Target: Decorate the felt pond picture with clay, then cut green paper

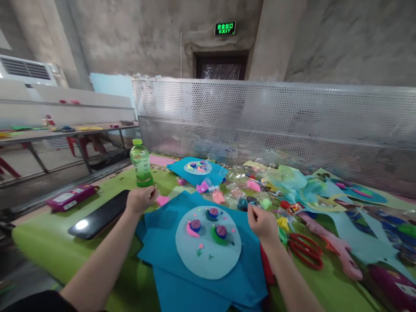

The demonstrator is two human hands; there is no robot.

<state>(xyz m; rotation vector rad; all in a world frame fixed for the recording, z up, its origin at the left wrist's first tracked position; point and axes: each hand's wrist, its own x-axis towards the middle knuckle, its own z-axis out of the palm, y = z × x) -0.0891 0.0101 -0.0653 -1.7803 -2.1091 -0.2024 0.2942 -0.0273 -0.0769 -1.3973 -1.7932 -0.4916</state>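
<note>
Blue sheets (169, 242), flat and stacked askew, lie between the hands. Left hand (141, 199): fingers curled closed, by the far-left corner of the stack. Right hand (262, 222): also closed, just right of the pale disc. Nothing visible in either grip; can't tell if something small is inside.

Pale disc (214, 266): round, matte, on top of the stack. Carries three chunky snails: pink one (195, 226), blue one (212, 213), green one (221, 233), rounded shells, plus a small pink flower and green sprigs.

Left: glossy black slab (100, 216), purple pouch (73, 198), clear bottle (140, 162) with green cap. Right: red scissor loops (305, 250), pink handle (334, 248). Far: crinkled clear bags (235, 190), second decorated disc (204, 170).

Bench (35, 236) has a smooth green cover. Perforated metal screen (276, 117) behind it, then rough grey wall (130, 34) and lit green exit sign (225, 28).
</note>
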